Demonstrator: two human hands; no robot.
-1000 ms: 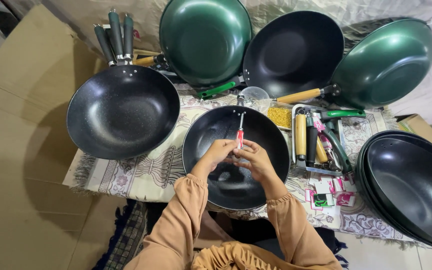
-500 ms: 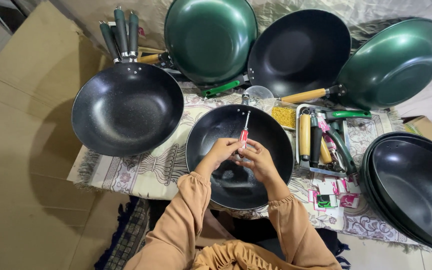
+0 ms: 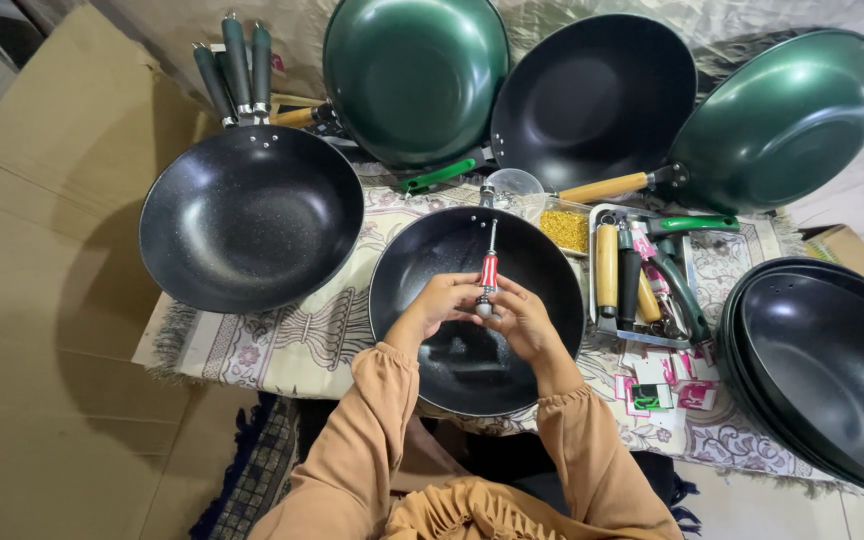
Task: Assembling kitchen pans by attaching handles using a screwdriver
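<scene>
Patterned cloth [image 3: 282, 345], both hands' [image 3: 482, 310] grip still around red screwdriver [image 3: 489, 272] over unmoved black pan [image 3: 422, 260].

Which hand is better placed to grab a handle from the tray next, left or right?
Right, probably. The right hand is closer to the tray of handles; the left hand sits on the far side of the screwdriver.

A speckled black handled pan [image 3: 250, 215] lies left on the patterned cloth [image 3: 282, 345], two green woks [image 3: 414, 75] and a black wok [image 3: 592, 100] lean behind, stacked black woks [image 3: 827, 370] sit right, a tray of loose handles [image 3: 642, 285] between.
</scene>
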